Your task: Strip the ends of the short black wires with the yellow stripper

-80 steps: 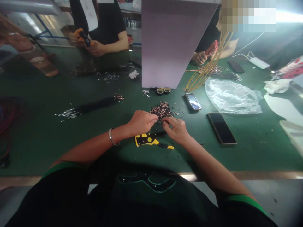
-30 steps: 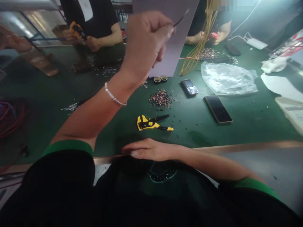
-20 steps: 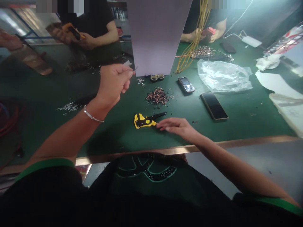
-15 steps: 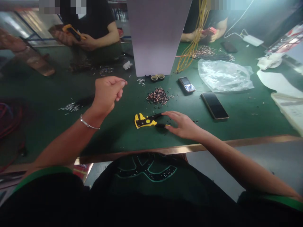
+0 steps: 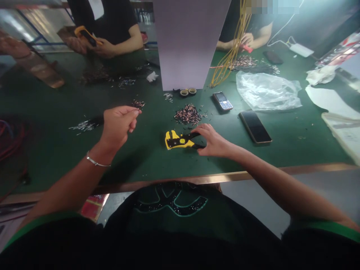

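My right hand (image 5: 212, 141) is wrapped round the black handles of a yellow and black wire stripper (image 5: 178, 140), whose jaws point left. My left hand (image 5: 119, 123), with a bracelet at the wrist, is closed in a pinch; whatever sits between thumb and forefinger is too small to make out. Just beyond its fingertips lies a small heap of dark and copper-coloured bits (image 5: 138, 103). A larger pile of short black pieces with copper ends (image 5: 188, 114) is behind the stripper. Left of my left hand, a bundle of black wires with silvery ends (image 5: 86, 125) is partly in shadow.
A keypad phone (image 5: 222, 101), a smartphone (image 5: 255, 127) and a clear plastic bag (image 5: 268, 90) lie to the right. Tape rolls (image 5: 188, 92) sit by an upright panel (image 5: 185, 45). Yellow wires (image 5: 232, 56) hang behind, and co-workers' hands (image 5: 104, 47) are across the table.
My left hand has moved down and left, uncovering the small heap behind it. My right hand has closed further round the handles, and the wire stripper has shifted slightly right and away from me.
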Motion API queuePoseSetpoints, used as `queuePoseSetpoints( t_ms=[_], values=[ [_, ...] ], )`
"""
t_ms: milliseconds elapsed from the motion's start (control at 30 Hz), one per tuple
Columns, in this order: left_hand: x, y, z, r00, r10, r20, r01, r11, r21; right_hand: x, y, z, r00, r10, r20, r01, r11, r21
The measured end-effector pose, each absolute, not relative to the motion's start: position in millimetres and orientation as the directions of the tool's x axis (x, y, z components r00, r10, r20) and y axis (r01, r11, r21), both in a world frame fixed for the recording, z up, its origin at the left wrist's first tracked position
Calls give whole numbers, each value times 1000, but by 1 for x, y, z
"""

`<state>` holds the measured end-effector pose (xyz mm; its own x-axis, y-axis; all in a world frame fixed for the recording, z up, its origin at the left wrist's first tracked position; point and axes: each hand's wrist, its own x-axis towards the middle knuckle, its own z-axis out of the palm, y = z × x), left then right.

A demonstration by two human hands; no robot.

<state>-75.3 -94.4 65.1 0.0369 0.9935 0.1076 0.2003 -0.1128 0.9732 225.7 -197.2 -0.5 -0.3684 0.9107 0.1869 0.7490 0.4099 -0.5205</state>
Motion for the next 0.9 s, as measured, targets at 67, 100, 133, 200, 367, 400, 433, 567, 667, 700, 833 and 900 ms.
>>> queuePoseSetpoints(
  t_ms=[67,100,133,200,367,400,433,567,667,700,833,900],
  values=[
    [-78,-96,62,34,994,101,211,-106,972,231,-219,8,-363,915,173,714,393,-580],
    [-79,-96,60,37,995,95,215,-100,972,231,-231,10,-363,917,166,702,386,-599],
    [-80,-97,57,41,995,88,215,-95,972,230,-243,11,-369,915,163,689,387,-613],
    [-80,-97,52,52,996,72,211,-82,974,227,-266,9,-404,905,133,660,389,-643],
    [-77,-98,41,75,996,41,207,-56,977,229,-300,-9,-401,909,117,707,388,-592],
    [-77,-98,41,78,996,41,209,-56,976,233,-302,-12,-398,909,120,727,393,-564],
    [-76,-98,40,79,996,41,211,-56,976,237,-302,-15,-398,909,126,744,400,-535],
    [-74,-98,40,70,997,32,209,-46,977,260,-284,-24,-408,904,127,791,419,-446],
    [-72,-98,41,65,997,30,210,-43,977,281,-249,-32,-367,919,147,824,394,-407],
    [-71,-99,42,66,997,33,210,-46,977,288,-236,-34,-331,931,156,838,365,-406],
    [-74,-100,46,60,998,35,226,-48,973,304,-198,-35,-185,959,213,850,265,-456],
    [-80,-100,46,50,998,37,231,-48,972,301,-198,-30,-188,958,217,822,274,-499]
  ],
)
